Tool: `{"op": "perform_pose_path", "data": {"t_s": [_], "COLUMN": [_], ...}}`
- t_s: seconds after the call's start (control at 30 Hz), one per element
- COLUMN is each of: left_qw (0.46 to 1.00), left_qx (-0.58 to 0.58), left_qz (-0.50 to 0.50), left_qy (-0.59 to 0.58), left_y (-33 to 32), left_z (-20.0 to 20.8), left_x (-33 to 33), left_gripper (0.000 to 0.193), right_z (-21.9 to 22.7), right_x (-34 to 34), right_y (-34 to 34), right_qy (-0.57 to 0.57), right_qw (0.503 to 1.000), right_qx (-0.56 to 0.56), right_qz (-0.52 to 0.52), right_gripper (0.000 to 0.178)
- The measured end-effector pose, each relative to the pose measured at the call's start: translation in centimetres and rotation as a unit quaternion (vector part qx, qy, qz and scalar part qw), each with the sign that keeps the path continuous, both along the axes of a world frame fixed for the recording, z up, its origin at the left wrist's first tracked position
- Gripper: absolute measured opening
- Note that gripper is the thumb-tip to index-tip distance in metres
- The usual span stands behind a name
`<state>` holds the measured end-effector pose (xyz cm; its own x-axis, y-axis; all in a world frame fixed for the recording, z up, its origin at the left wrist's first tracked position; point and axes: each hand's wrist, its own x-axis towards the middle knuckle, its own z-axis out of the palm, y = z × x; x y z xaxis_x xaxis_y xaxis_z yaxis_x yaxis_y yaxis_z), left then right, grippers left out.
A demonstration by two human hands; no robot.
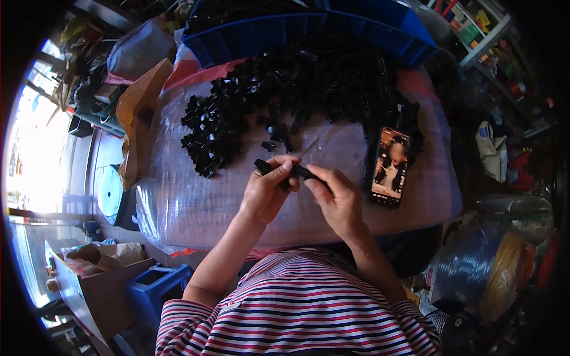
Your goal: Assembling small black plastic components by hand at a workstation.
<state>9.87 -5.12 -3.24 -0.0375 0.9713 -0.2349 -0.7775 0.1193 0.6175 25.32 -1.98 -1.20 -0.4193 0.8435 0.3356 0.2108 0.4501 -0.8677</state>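
Left hand [265, 188] and right hand [339, 199] jointly grasp a black workpiece [302, 171], apparently fitting; next needs steady alignment. Parts pile [285, 86]: twelve o'clock.

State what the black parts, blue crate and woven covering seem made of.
Black parts: probably moulded plastic, glossy, given the sharp highlights.
Blue crate: likely rigid plastic, satin, with ribbed walls.
Woven covering: apparently plastic weave, slightly shiny, with visible crosshatch.

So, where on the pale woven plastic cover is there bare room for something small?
The cover is bare left of the left hand, below the pile of black plastic pieces, and right of the black rectangular phone, beside its lower half. The far part, toward the blue plastic bin, is crowded.
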Motion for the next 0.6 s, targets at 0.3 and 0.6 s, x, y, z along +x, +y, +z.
{"op": "perform_pose_path", "data": {"t_s": [0.3, 0.6], "left_qw": [0.989, 0.951], "left_qx": [0.009, 0.038], "left_qz": [0.041, 0.064], "left_qy": [0.140, 0.300], "left_y": [0.0, -0.8], "left_z": [0.8, 1.6], "left_x": [0.9, 1.4], "left_gripper": [0.018, 0.014], "right_z": [0.6, 1.1], "right_x": [0.9, 1.2], "right_y": [-0.2, 0.0], "right_qy": [-0.022, -0.078], "right_qw": [0.999, 0.991], "right_qx": [-0.045, -0.100], "right_qz": [0.006, 0.031], "right_gripper": [0.020, 0.018]}}
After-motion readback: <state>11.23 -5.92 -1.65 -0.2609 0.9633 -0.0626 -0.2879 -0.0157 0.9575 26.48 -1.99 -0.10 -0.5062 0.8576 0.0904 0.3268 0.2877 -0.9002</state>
